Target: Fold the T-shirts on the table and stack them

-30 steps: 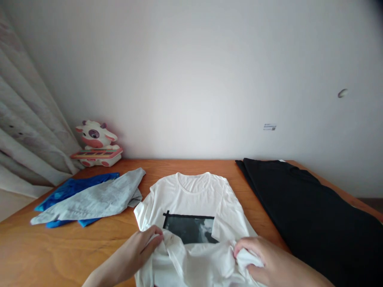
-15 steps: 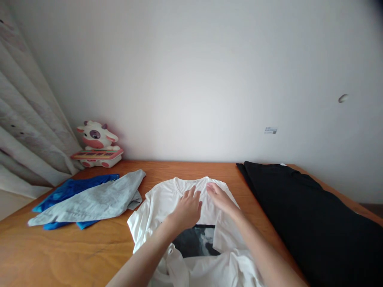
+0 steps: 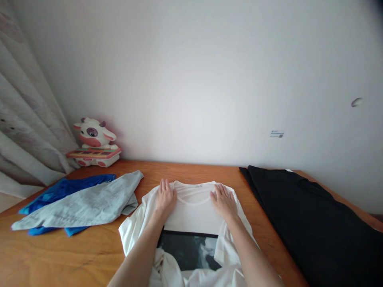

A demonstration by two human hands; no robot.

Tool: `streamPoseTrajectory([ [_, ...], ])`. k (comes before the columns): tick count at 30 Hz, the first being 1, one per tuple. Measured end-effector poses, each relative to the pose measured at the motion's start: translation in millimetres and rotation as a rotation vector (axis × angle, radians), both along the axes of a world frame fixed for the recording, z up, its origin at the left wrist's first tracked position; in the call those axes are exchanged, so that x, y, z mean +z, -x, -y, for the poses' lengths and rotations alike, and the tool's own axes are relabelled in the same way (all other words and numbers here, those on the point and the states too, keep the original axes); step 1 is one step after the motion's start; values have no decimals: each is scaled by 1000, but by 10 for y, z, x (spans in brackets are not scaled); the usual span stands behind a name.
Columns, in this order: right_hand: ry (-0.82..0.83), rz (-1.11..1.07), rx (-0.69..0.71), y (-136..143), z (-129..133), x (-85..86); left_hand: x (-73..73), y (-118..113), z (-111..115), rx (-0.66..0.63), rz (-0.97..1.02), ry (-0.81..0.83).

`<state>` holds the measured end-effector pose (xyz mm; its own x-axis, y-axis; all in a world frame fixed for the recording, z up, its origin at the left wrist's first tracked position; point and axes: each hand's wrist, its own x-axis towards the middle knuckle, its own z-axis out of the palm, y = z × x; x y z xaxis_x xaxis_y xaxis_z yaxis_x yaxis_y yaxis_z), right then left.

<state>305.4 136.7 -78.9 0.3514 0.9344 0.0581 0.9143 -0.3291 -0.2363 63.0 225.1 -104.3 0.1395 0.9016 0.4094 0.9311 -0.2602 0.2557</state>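
A white T-shirt [image 3: 194,217] with a dark printed picture lies on the wooden table in front of me, its neckline toward the wall. My left hand [image 3: 166,199] rests flat on the shirt's left shoulder, fingers stretched out. On the opposite shoulder lies my right hand [image 3: 224,201], also flat with fingers extended. Both palms press on the cloth at either side of the collar, holding nothing. The lower part of the shirt is bunched up between my forearms, and one sleeve on the right is folded inward over the print's edge.
Grey pants [image 3: 86,205] lie over a blue garment [image 3: 56,191] on the left of the wooden table [image 3: 44,255]. A cow-shaped toy keyboard [image 3: 94,141] stands in the back left corner by a curtain [image 3: 26,99]. Black clothing [image 3: 308,215] covers the right side.
My hands have moved apart, from near the middle of the shirt's chest out to its two shoulders. The neckline is now spread wider and flatter.
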Motion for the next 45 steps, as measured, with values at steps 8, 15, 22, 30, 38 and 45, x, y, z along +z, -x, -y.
streamPoseTrajectory([
  [8, -212, -20, -172, 295, -119, -31, 287, 25, 101, -153, 30, -99],
  [15, -251, -47, -101, 186, -161, -70, 204, 55, 128, -166, -104, 103],
  [22, -132, 23, -51, 144, -152, -134, 38, 105, 6, -176, -216, 85],
  [30, 35, 35, 4, 157, -139, -65, 90, 91, 42, -194, -246, 55],
  [38, 21, 18, -28, 142, -123, -69, 115, 138, 39, -165, -232, 106],
  [45, -296, -194, 59, 182, -139, -53, 313, 57, 86, -167, -107, 81],
])
